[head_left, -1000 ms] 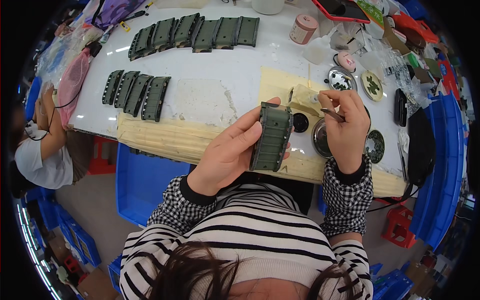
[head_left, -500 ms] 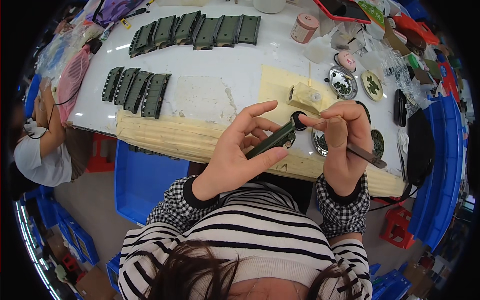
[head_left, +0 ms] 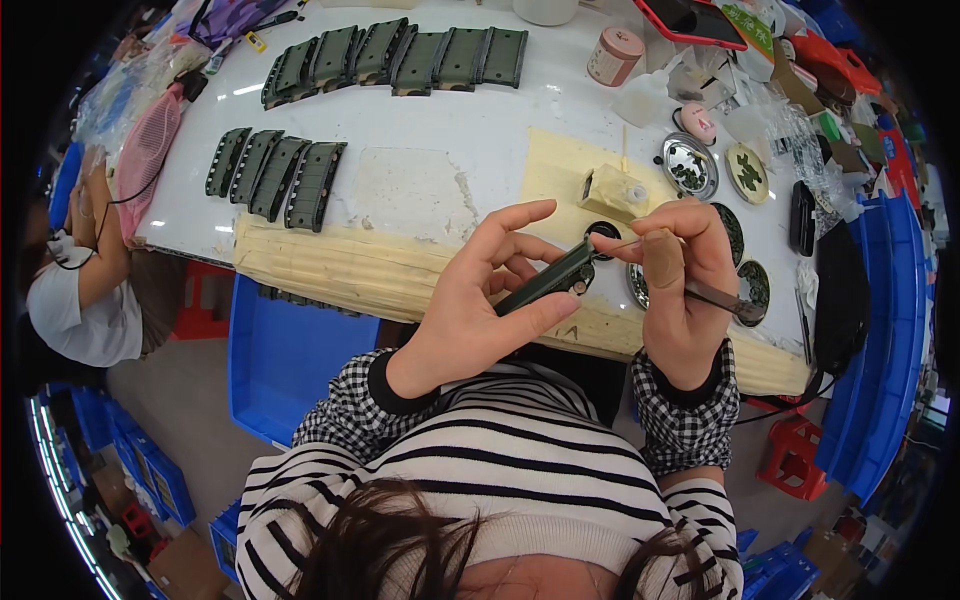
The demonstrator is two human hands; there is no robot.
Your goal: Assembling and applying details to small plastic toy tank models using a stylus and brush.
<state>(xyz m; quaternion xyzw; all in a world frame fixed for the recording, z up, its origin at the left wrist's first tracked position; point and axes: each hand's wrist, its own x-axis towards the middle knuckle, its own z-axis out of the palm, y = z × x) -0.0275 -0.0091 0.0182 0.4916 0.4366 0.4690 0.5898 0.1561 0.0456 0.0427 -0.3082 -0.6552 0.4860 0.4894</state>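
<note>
My left hand [head_left: 447, 325] is closed on a dark green, curved, ribbed plastic piece [head_left: 548, 284], tilted up toward the right, with small round fittings near its upper end. Thumb and fingertips pinch it from both sides. Close by on the right, my right hand [head_left: 690, 318] is closed on metal tweezers [head_left: 722, 299], whose flat back end sticks out behind the palm. Their thin tip points at the green piece's upper end; I cannot make out anything in it. A tan bandage wraps the right thumb. Beyond the hands lies a small round black dish [head_left: 603, 232].
Similar green pieces stand in a far row [head_left: 415, 60] and a nearer group [head_left: 288, 180]. Metal dishes [head_left: 690, 166] of small dark parts sit at right, beside a taped bottle holder [head_left: 612, 190]. A blue bin [head_left: 290, 365] is below the padded edge; another person [head_left: 85, 290] sits left.
The tweezers have turned a little in my right hand, and their tip has shifted slightly at the green piece's upper end. My left hand stays nearly still.
</note>
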